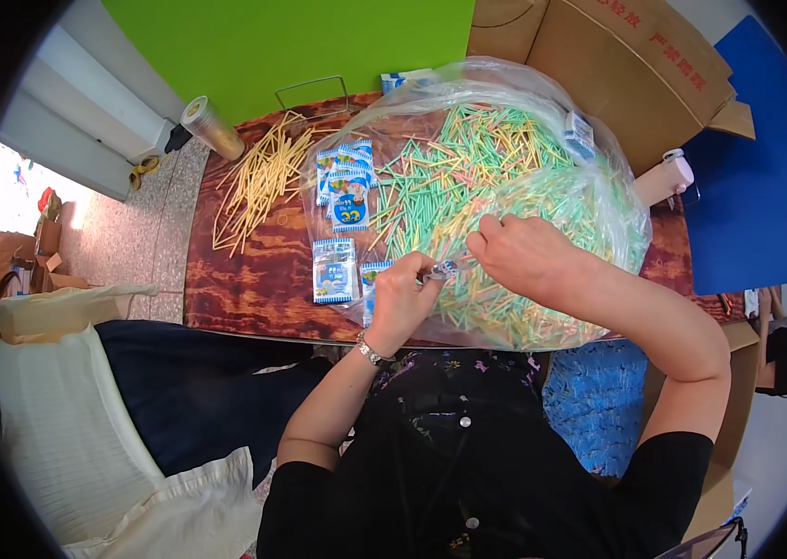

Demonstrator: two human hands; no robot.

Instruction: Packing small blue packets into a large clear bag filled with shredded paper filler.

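Note:
A big clear plastic bag (598, 177) lies open on the dark wooden table (254, 279), full of thin green, yellow and pink sticks (468, 168). My left hand (400, 298) is at the bag's near edge, fingers closed on a small clear wrapper (440, 271). My right hand (519, 253) rests on the stick pile just right of it, fingertips pinched at the same wrapper's other end. Several small blue and white packets (347, 191) lie left of my hands, one of them (334, 270) close to my left hand.
A loose heap of yellow sticks (258, 182) lies at the table's left, by a tape roll (212, 129). A wire frame (312, 91) stands at the back. Cardboard boxes (636, 65) rise at the far right, beside a small white device (668, 177). Cream cloth (67, 391) lies at my left.

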